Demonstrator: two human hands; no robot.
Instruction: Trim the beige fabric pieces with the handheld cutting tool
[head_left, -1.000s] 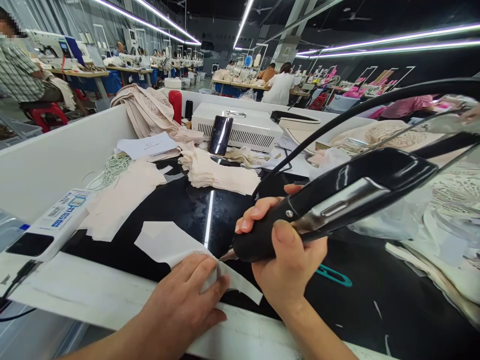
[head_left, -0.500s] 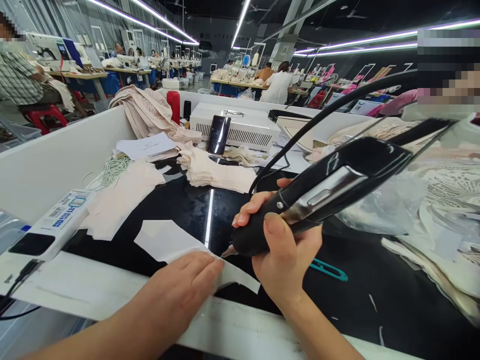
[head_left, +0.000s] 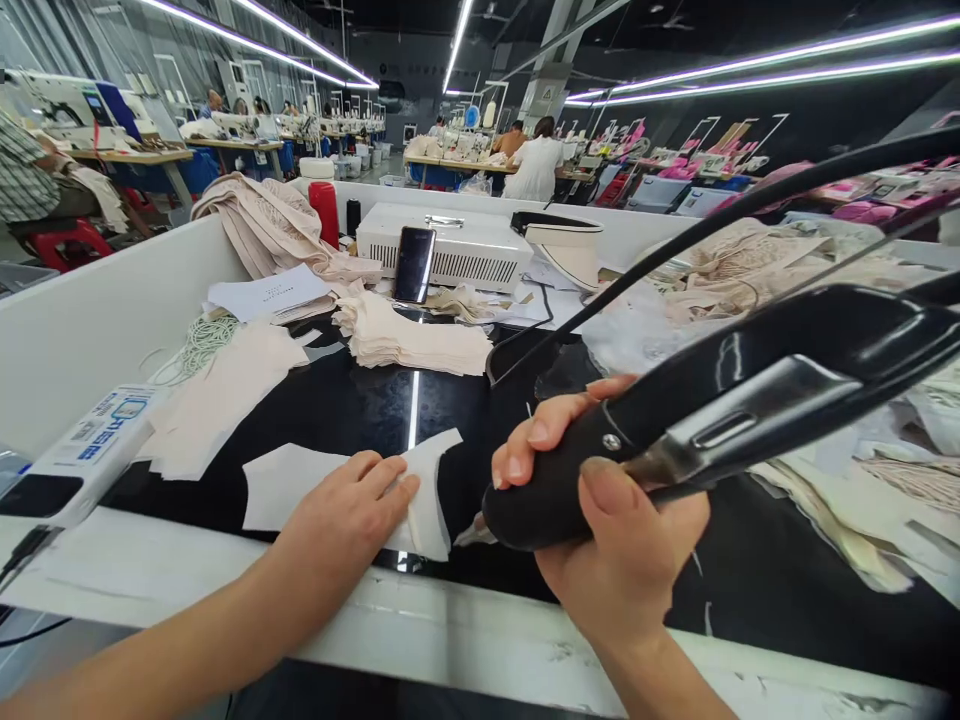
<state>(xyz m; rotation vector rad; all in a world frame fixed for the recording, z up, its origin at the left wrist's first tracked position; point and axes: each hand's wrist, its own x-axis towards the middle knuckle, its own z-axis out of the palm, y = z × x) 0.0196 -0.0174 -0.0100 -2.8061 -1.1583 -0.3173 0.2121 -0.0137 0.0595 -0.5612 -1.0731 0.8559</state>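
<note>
My right hand (head_left: 622, 530) is wrapped round a black corded hand tool (head_left: 720, 400) with a metal lever along its side. The tool's narrow metal tip (head_left: 476, 532) points left, just off the right end of a white fabric piece (head_left: 431, 490). That piece lies on the black work surface (head_left: 525, 590) near the front edge. Across its middle rests my left hand (head_left: 349, 515), fingers bent and fingertips pressing the cloth, hiding part of it. The piece's right end flares upward and looks turned or folded; I cannot tell which.
Behind lie a stack of cream fabric pieces (head_left: 412, 340), a phone (head_left: 414, 265) and a white vented box (head_left: 450, 245). More cut pieces (head_left: 225, 390) and a white device (head_left: 82, 450) are at left. A cable (head_left: 675, 230) arches across the right, above piled fabric (head_left: 750, 260).
The fabric piece's right end, earlier stretched toward the lower right, now stands turned upward. My left hand has shifted left; the tool has moved right. A teal object has gone out of sight.
</note>
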